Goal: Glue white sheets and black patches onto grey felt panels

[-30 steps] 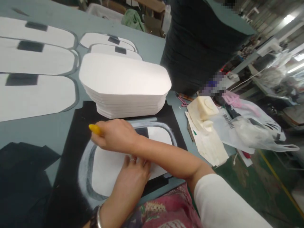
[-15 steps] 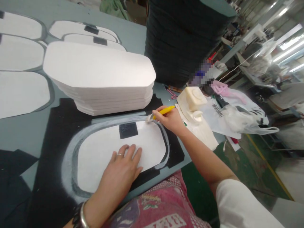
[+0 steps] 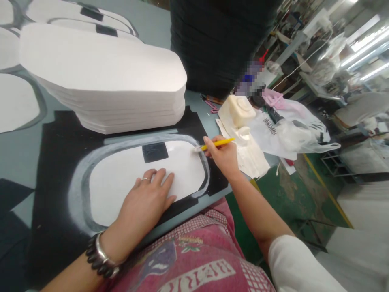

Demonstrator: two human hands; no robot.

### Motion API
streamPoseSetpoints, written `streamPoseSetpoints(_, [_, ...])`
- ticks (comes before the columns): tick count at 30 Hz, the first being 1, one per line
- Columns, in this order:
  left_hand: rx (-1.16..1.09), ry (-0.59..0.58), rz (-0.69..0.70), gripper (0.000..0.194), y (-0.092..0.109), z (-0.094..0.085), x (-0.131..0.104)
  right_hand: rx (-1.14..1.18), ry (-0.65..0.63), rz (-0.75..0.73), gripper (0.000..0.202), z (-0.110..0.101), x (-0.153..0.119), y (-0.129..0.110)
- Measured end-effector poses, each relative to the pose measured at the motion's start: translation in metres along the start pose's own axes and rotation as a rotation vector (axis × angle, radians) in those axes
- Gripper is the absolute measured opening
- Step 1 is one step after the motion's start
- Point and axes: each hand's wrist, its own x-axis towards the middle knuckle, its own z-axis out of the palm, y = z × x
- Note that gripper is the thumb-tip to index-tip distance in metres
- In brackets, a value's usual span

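My left hand (image 3: 146, 198) lies flat with spread fingers on a white rounded panel (image 3: 185, 170), below the dark square (image 3: 155, 152) at its upper edge. In my right hand (image 3: 222, 156) is a yellow-handled brush (image 3: 218, 143), pinched between the fingers. Its pale bristles touch the panel near the upper right corner. The panel rests on a black sheet (image 3: 54, 162), with a greyish-white smeared band (image 3: 79, 194) around its outline. Behind it, a tall stack of white panels (image 3: 106, 65) stands on the sheet's far edge.
More grey-rimmed white panels (image 3: 18, 101) lie at the left. A large black bundle (image 3: 219, 44) rises behind. To the right are a cream container (image 3: 238, 110), a pale cloth (image 3: 253, 158) and plastic bags (image 3: 296, 136). The table's front edge runs by my lap.
The brush has moved from the panel's upper edge towards its right corner, and its handle now points more to the right. My left hand stays on the panel. The camera view has shifted.
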Motion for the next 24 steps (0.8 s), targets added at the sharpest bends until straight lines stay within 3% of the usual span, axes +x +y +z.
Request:
streamPoseSetpoints(3, [-0.002,0.013,0.008,0.046,0.000,0.000,-0.001,-0.094,0.094,-0.008,0.044,0.010,-0.013,0.011])
streamPoseSetpoints(8, [0.015,0.036,0.022,0.045,0.000,0.003,-0.001,-0.162,0.138,-0.043,0.041,0.007,-0.107,0.016])
streamPoseSetpoints(11, [0.024,0.043,0.037,0.044,0.000,0.004,-0.001,-0.141,0.116,-0.062,0.036,0.009,-0.140,0.006])
streamPoseSetpoints(17, [0.036,0.035,0.042,0.043,0.001,0.001,-0.001,-0.043,0.195,-0.058,0.038,0.010,-0.135,-0.002])
streamPoseSetpoints(21, [0.040,0.043,0.029,0.044,0.006,-0.001,-0.002,-0.003,-0.001,0.020,0.045,0.001,-0.125,0.002])
streamPoseSetpoints(24, [0.036,0.026,0.008,0.046,0.010,-0.002,-0.003,-0.032,-0.090,0.081,0.048,-0.006,-0.088,0.006])
